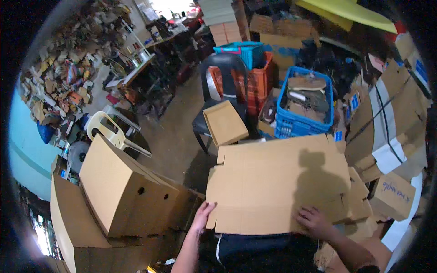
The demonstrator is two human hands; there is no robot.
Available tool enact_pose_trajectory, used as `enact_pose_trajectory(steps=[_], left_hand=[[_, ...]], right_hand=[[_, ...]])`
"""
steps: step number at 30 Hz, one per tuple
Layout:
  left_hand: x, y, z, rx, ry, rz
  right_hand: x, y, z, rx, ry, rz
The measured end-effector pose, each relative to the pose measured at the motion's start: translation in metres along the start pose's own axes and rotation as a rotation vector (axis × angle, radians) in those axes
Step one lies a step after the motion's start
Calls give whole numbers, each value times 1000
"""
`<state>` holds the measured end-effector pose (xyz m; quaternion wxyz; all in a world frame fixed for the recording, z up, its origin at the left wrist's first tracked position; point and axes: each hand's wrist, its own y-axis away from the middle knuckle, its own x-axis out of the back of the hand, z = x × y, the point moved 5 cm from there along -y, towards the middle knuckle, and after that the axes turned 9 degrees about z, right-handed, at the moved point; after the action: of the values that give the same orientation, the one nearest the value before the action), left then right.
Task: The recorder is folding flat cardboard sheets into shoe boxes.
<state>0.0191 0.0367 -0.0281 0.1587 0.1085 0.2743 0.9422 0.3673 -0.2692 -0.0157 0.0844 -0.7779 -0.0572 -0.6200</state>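
A flat, die-cut cardboard sheet point(268, 182) with slots along its left side lies before me, above my lap. My left hand point(203, 217) pinches its lower left edge. Fingers apart, my right hand point(315, 223) rests on top of the sheet near its lower right part. A shadow falls across the right half of the cardboard. Just beyond the far edge, a shallow open cardboard tray point(226, 123) sits tilted on a black chair point(223, 77).
Large cardboard boxes point(114, 191) stand at my left. Behind them is a cream plastic chair point(109, 129). A blue crate point(302, 123) holding shoes and an orange crate point(261, 84) stand ahead. More cardboard point(391, 195) leans and piles up at my right.
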Motion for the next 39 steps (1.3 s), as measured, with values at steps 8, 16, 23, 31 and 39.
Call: enact_pose_trajectory(steps=[8,16,23,31,39], left_hand=[[-8,44,48,-585,-493,148],[-25,79,71,-956,-905,-121],[-29,96,100,-963,-786,-275],[-82,147,104,-981,-832,-576],[-76,38,120,-679,-397,-285]], right_hand=[[80,-34,-8,-159,-137,51],[123,-47,13,-205,-5,-39],[128,-68,-21,-149,7,137],[149,-98,-81,116,-9,223],[98,-71,-94,202,-76,-103]])
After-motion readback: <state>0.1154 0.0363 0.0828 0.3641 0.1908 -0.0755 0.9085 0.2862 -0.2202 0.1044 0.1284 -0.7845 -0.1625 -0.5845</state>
